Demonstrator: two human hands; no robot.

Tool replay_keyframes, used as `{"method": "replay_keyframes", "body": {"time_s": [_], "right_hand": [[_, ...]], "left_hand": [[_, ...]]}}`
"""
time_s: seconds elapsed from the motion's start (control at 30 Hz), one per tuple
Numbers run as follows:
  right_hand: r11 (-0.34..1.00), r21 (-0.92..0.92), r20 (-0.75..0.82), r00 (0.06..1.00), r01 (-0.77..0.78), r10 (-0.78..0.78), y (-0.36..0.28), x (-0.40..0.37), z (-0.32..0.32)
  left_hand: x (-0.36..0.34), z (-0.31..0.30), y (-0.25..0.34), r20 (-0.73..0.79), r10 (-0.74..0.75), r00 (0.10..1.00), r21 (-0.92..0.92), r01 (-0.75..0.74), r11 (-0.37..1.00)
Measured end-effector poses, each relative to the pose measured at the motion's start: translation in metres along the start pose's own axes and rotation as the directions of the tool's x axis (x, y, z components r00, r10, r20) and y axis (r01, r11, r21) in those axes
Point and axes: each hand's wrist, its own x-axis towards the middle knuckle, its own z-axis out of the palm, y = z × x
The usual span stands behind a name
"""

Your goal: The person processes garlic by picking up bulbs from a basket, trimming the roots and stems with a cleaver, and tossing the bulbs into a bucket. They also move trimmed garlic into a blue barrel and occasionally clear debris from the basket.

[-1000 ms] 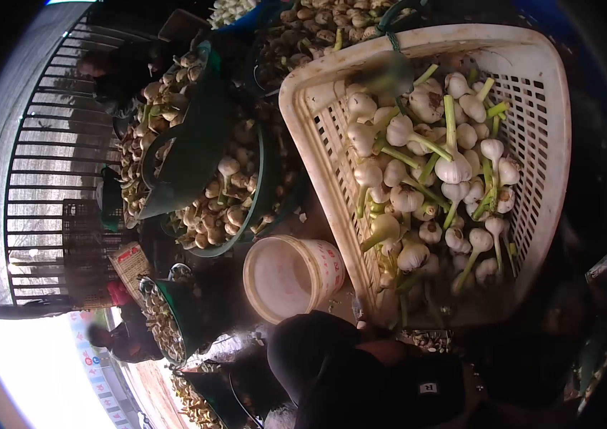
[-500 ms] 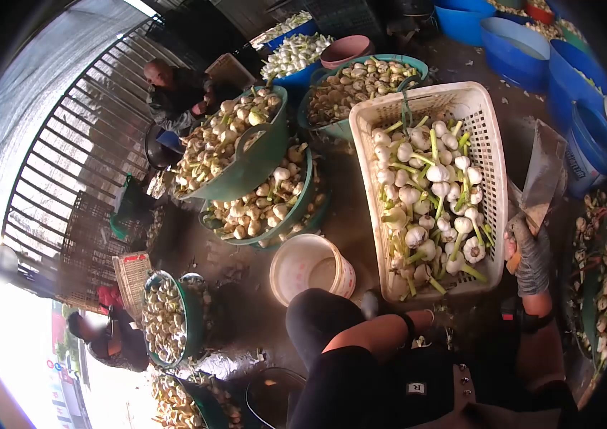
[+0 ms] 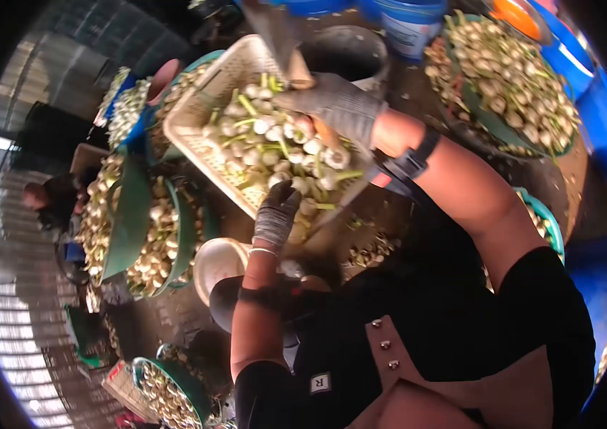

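Note:
My right hand (image 3: 346, 107), in a grey glove, is wrapped round the wooden handle (image 3: 300, 71) of a tool with a broad metal blade (image 3: 268, 25), held over the far right side of a pale plastic crate (image 3: 196, 136). Garlic bulbs (image 3: 275, 132) with green stem stubs fill much of that crate. Also gloved, my left hand (image 3: 277, 214) reaches over the near edge of the crate, its fingertips against the nearest bulbs. Blur hides whether those fingers close on a bulb.
Green tubs of garlic (image 3: 128, 214) stand on the left, near a seated person (image 3: 53, 200). A white bucket (image 3: 219, 264) sits by my knee. Behind the crate is a black bucket (image 3: 346, 53). Another garlic pile (image 3: 511, 79) stands at right; loose scraps (image 3: 371, 254) lie on the floor.
The view has swung right, so the crate appears further left. My right hand has brought the bladed tool from beside the crate to above it. My left hand has come up to the garlic.

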Motion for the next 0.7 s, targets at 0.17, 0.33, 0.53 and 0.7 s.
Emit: {"method": "replay_keyframes", "body": {"time_s": [0.17,0.33,0.53,0.7], "right_hand": [[0.988,-0.129,-0.129,0.989,-0.09,0.073,-0.024,-0.021,-0.026],[0.994,-0.03,-0.234,0.967,-0.107,0.097,0.042,0.009,-0.06],[0.912,-0.321,-0.282,0.945,-0.255,0.165,0.067,0.03,-0.078],[0.728,-0.649,-0.204,0.972,-0.222,0.115,0.092,0.036,-0.092]], "left_hand": [[0.072,0.058,-0.054,-0.136,0.058,0.989,0.101,-0.044,0.994],[0.128,0.083,-0.059,-0.139,-0.11,0.984,0.276,0.145,0.95],[0.179,0.103,-0.051,-0.209,-0.263,0.942,0.675,0.334,0.658],[0.2,0.095,-0.071,-0.173,-0.386,0.906,0.66,0.397,0.638]]}}
